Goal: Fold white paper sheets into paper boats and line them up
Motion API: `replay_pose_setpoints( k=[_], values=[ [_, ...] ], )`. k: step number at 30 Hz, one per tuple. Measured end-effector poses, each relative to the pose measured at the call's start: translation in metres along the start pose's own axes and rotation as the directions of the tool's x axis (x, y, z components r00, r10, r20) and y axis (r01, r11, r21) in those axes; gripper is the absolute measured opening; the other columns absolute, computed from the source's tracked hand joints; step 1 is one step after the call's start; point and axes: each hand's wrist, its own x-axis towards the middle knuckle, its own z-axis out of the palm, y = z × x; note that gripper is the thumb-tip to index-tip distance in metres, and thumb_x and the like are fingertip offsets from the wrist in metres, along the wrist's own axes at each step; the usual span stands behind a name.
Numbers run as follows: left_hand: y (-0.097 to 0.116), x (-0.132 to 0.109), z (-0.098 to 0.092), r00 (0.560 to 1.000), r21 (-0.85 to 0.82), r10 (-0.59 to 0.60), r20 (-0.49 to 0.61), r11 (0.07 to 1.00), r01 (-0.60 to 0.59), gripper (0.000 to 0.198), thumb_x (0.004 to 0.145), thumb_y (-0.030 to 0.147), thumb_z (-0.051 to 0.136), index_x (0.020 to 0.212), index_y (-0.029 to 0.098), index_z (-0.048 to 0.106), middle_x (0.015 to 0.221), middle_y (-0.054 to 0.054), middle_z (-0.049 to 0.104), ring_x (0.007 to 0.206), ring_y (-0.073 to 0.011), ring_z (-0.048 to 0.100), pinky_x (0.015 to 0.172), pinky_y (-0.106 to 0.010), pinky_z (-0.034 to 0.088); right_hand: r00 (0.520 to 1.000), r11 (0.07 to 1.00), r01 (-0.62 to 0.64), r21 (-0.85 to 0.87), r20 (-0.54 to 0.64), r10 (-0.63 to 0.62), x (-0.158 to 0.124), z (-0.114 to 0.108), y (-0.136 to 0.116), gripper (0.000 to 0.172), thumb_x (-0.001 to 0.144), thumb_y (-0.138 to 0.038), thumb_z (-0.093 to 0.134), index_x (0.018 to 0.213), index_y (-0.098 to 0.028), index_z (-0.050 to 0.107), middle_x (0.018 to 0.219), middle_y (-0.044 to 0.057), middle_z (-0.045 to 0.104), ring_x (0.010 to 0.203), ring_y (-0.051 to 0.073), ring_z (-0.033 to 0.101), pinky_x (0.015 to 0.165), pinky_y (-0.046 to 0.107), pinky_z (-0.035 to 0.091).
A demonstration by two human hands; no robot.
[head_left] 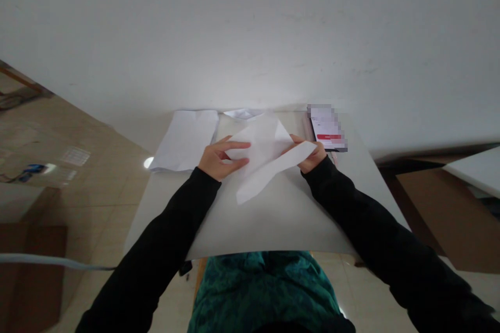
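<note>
A white sheet of paper (260,140) is held between my hands above the table. Its near edge is folded up into a long slanting strip running from lower left to upper right. My left hand (221,158) grips the paper's left side, with thumb and fingers apart on its surface. At the right end, my right hand (310,153) is closed on the paper by the strip, and part of its fingers is hidden behind it. A folded white paper piece (244,113) lies behind the sheet, against the wall.
A stack of white paper (187,138) rests at the table's left back. A phone (327,127) with a lit screen lies at the right back. The white table (269,229) meets a wall (250,36). Brown cardboard (449,213) stands at the right.
</note>
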Motion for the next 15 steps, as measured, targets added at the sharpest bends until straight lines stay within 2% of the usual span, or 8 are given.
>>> replay_pose_setpoints(
  k=[1, 3, 6, 10, 12, 15],
  values=[
    [0.002, 0.000, 0.000, 0.999, 0.003, 0.040, 0.038, 0.999, -0.040, 0.033, 0.070, 0.043, 0.074, 0.096, 0.023, 0.074, 0.101, -0.006, 0.072, 0.089, -0.0201, 0.066, 0.066, -0.028, 0.054, 0.999, 1.000, -0.009, 0.012, -0.039, 0.009, -0.001, 0.000, -0.001, 0.045, 0.071, -0.065, 0.062, 0.062, -0.021, 0.070, 0.082, 0.008, 0.073, 0.073, 0.023, 0.068, 0.062, 0.034, 0.056],
    [0.006, 0.001, -0.001, 0.991, -0.025, 0.087, 0.099, 0.996, -0.085, 0.032, 0.080, 0.048, 0.063, 0.095, 0.022, 0.074, 0.100, -0.007, 0.072, 0.098, -0.0219, 0.064, 0.082, -0.034, 0.053, 0.993, 0.998, -0.051, 0.029, -0.100, 0.054, -0.003, 0.000, -0.004, 0.039, 0.069, -0.059, 0.068, 0.064, -0.020, 0.071, 0.070, 0.006, 0.072, 0.065, 0.021, 0.066, 0.056, 0.032, 0.053],
    [0.012, 0.002, -0.003, 0.984, -0.116, 0.093, 0.154, 0.990, -0.076, 0.046, 0.085, 0.059, 0.049, 0.094, 0.021, 0.074, 0.098, -0.009, 0.071, 0.089, -0.0215, 0.066, 0.080, -0.037, 0.052, 0.990, 0.992, -0.119, -0.048, -0.086, 0.114, -0.007, -0.002, -0.013, 0.032, 0.069, -0.050, 0.072, 0.065, -0.018, 0.071, 0.064, 0.003, 0.071, 0.056, 0.016, 0.062, 0.049, 0.027, 0.048],
    [0.013, 0.002, -0.004, 0.978, -0.127, 0.087, 0.191, 0.990, -0.064, 0.045, 0.073, 0.063, 0.061, 0.087, 0.023, 0.075, 0.097, -0.009, 0.071, 0.094, -0.0238, 0.066, 0.081, -0.036, 0.053, 0.994, 0.991, -0.108, -0.079, -0.017, 0.107, -0.007, -0.006, -0.020, 0.032, 0.069, -0.049, 0.072, 0.061, -0.018, 0.070, 0.059, 0.002, 0.070, 0.048, 0.013, 0.057, 0.043, 0.023, 0.043],
    [0.013, 0.002, -0.005, 0.976, -0.174, 0.057, 0.210, 0.985, -0.020, 0.046, 0.070, 0.063, 0.065, 0.087, 0.021, 0.074, 0.105, -0.011, 0.070, 0.097, -0.0248, 0.066, 0.080, -0.036, 0.054, 0.995, 0.992, -0.093, -0.089, 0.034, 0.097, -0.005, -0.009, -0.021, 0.035, 0.068, -0.050, 0.072, 0.057, -0.018, 0.068, 0.053, 0.001, 0.066, 0.043, 0.010, 0.053, 0.038, 0.021, 0.037],
    [0.016, 0.002, -0.002, 0.958, -0.253, 0.009, 0.286, 0.965, 0.066, 0.045, 0.070, 0.059, 0.067, 0.086, 0.018, 0.074, 0.110, -0.013, 0.068, 0.092, -0.0231, 0.067, 0.076, -0.033, 0.055, 0.990, 0.991, -0.060, -0.117, 0.119, 0.074, -0.004, -0.013, -0.023, 0.039, 0.069, -0.049, 0.070, 0.050, -0.017, 0.062, 0.044, -0.001, 0.058, 0.038, 0.007, 0.045, 0.034, 0.020, 0.028]
  ],
)
